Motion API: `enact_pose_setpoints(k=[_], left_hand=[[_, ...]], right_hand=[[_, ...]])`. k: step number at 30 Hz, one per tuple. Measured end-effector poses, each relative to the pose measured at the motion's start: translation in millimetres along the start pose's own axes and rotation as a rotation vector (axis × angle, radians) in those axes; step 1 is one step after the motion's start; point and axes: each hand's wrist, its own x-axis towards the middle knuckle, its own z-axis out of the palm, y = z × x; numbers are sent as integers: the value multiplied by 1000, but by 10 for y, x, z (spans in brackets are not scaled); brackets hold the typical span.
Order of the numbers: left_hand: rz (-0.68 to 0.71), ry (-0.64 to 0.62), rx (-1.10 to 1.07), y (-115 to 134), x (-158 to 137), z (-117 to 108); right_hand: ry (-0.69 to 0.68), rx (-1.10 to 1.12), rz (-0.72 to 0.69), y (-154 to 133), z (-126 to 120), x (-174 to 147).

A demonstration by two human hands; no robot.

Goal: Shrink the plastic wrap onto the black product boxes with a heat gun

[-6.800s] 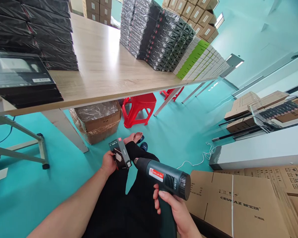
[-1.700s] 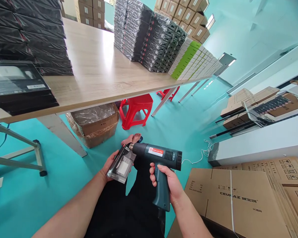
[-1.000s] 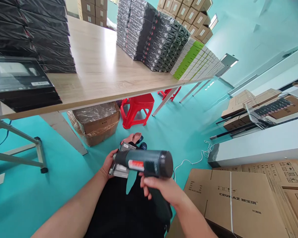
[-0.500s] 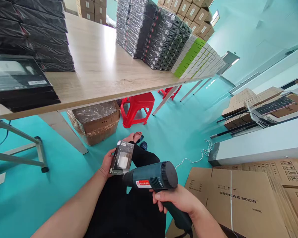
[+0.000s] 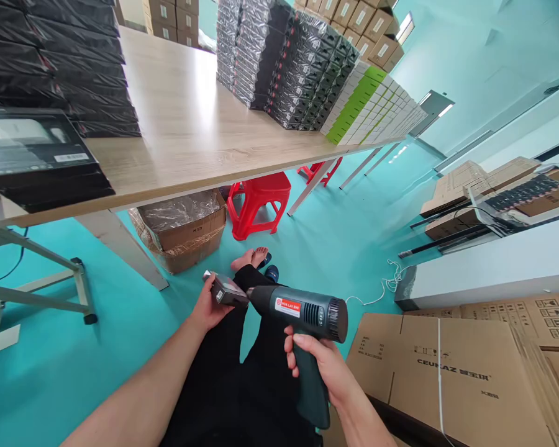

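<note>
My right hand (image 5: 319, 360) is wrapped round the handle of a dark green heat gun (image 5: 302, 310), its barrel pointing left. The nozzle meets or nearly meets the right end of a small product box (image 5: 228, 290); I cannot tell if they touch. Above my lap, my left hand (image 5: 209, 307) grips that box, which is tilted so that a narrow side faces me. Most of its printed front is turned away. Below both hands are my legs in black trousers.
Stacks of film-wrapped black boxes (image 5: 81, 68) and white-and-green boxes (image 5: 368, 105) stand on the wooden table (image 5: 168, 136). Under it are a carton (image 5: 186, 239) and a red stool (image 5: 259, 205). Large cartons (image 5: 414, 360) lie at the right, near a white cable (image 5: 372, 301) on the floor.
The box in my left hand has turned from showing its printed face to showing a narrow side. My right hand has swung the heat gun slightly up and right, its handle now more upright.
</note>
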Motion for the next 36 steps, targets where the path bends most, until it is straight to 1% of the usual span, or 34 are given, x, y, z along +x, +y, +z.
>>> enact_pose_setpoints(k=[1, 2, 4, 6, 7, 9, 11, 12, 14, 16, 17, 19, 21, 22, 24, 28, 32, 36], left_hand=[[-4, 19, 2, -2, 21, -19], [-5, 39, 7, -6, 41, -34], [10, 69, 15, -19, 74, -50], [18, 77, 22, -36, 98, -50], [19, 82, 24, -43, 105, -46], [12, 96, 27, -51, 107, -35], [23, 123, 32, -54, 100, -29], [31, 135, 34, -55, 98, -27], [47, 141, 36, -61, 100, -27], [51, 135, 34, -70, 109, -26], [48, 131, 27, -74, 113, -22], [43, 145, -4, -75, 109, -10], [31, 173, -58, -65, 90, 7], [26, 182, -88, -57, 79, 15], [21, 188, -139, -41, 60, 26], [12, 140, -157, -37, 64, 19], [-13, 93, -149, -59, 80, 4], [-20, 99, -130, -67, 50, 22]], right_hand=[[37, -16, 9, 2, -1, 15], [30, -32, 30, 8, 2, 23], [-73, -38, 60, 34, 32, 20], [-160, -10, 18, 66, 89, 12], [-160, 0, -20, 80, 117, 13], [-83, -4, -83, 91, 152, 27], [-19, -32, -76, 81, 153, 41], [-25, -47, -52, 72, 149, 43], [-95, -57, -18, 54, 152, 39], [-145, -34, -40, 42, 174, 38], [-131, -21, -66, 39, 185, 44], [-43, -14, -101, 37, 183, 64], [35, -22, -86, 44, 132, 76], [49, -14, -69, 52, 90, 75], [51, 36, -49, 76, -4, 51], [80, 135, -39, 132, -118, -32], [77, 153, -45, 138, -105, -61], [58, 145, -63, 118, -66, -10]])
